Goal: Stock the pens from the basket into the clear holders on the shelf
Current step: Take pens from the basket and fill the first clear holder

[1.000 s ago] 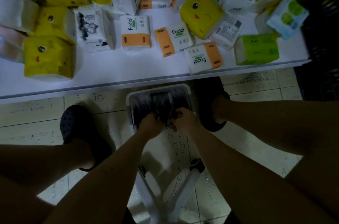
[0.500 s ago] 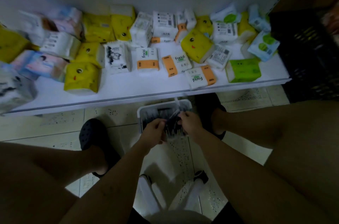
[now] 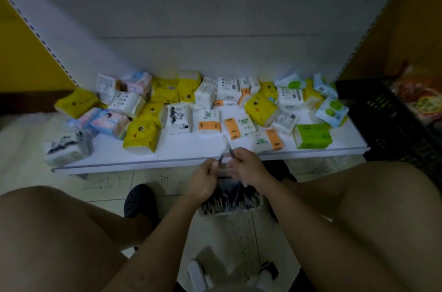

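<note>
A white basket [image 3: 256, 208] full of dark pens [image 3: 224, 198] sits on the tiled floor between my feet. Above it my left hand [image 3: 203, 179] and my right hand [image 3: 246, 167] are close together, both pinching a bundle of pens [image 3: 226, 148] lifted from the basket; a clear tip sticks up over the shelf edge. The low white shelf [image 3: 186, 150] lies just beyond my hands. No clear holders show in this view.
Several tissue packs cover the shelf: yellow ones [image 3: 141, 136], orange-and-white ones [image 3: 209, 121], a green one [image 3: 313, 136]. A black crate [image 3: 382, 112] stands at the right. My dark shoe [image 3: 140, 200] and both knees frame the basket.
My hands have risen out of the basket with pens in them, up to the shelf edge. The camera has tilted up, so the shelf's back wall now shows.
</note>
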